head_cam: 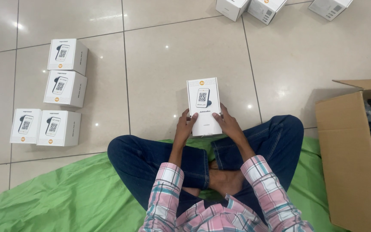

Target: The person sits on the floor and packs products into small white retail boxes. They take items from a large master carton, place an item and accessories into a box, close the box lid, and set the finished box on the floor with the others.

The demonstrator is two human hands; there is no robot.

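Head camera: seated cross-legged on a green sheet, you hold a white box upright on the tiled floor before your knees, left hand and right hand clasping its lower sides with curled fingers. Four matching boxes lie at your left, three more boxes ahead; an open cardboard carton stands at your right.

White box upright on floor
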